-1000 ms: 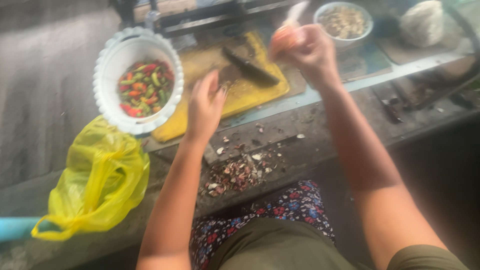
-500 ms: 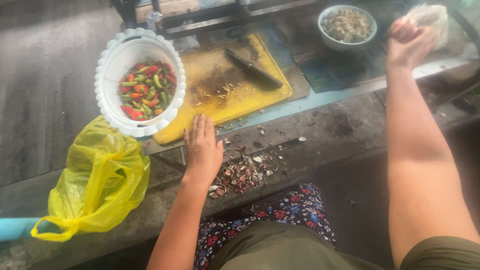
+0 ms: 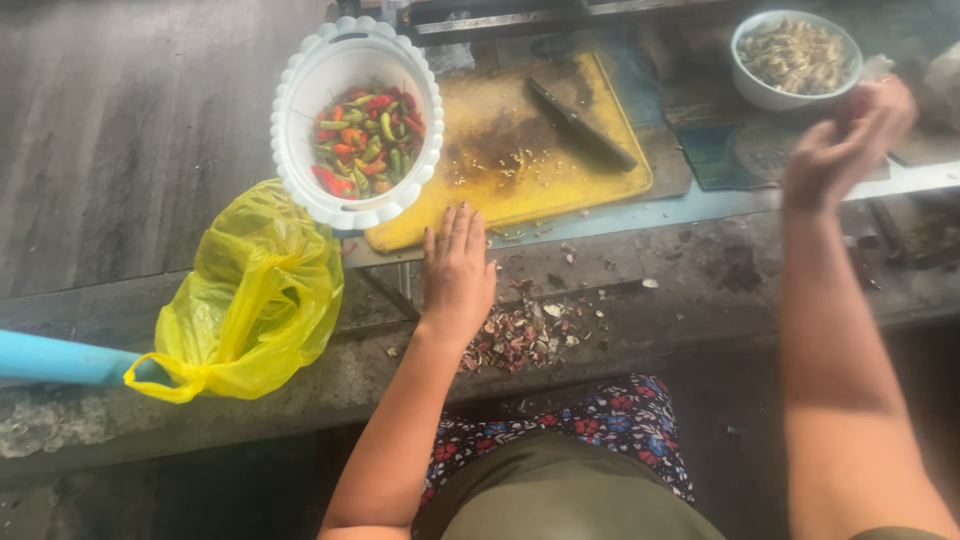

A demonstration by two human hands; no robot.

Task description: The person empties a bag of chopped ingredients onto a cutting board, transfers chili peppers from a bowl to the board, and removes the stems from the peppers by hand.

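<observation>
Left hand (image 3: pixel 458 272) lies flat, fingers spread, at the worktop's front edge beside peelings (image 3: pixel 515 338) — knife (image 3: pixel 582 124) idle on yellow board (image 3: pixel 545 160); right hand (image 3: pixel 845 140) blurred, grip unclear — chillies (image 3: pixel 365 140) seemingly uncut.

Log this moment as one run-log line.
left hand: flat on ledge beside peel scraps | right hand: raised, blurred, near bowl | knife: on cutting board

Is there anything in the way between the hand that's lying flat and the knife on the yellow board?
Nothing visible blocks it. The left hand lies flat at the near edge of the yellow cutting board. Between it and the knife is only bare board with a few scattered seeds.
</observation>
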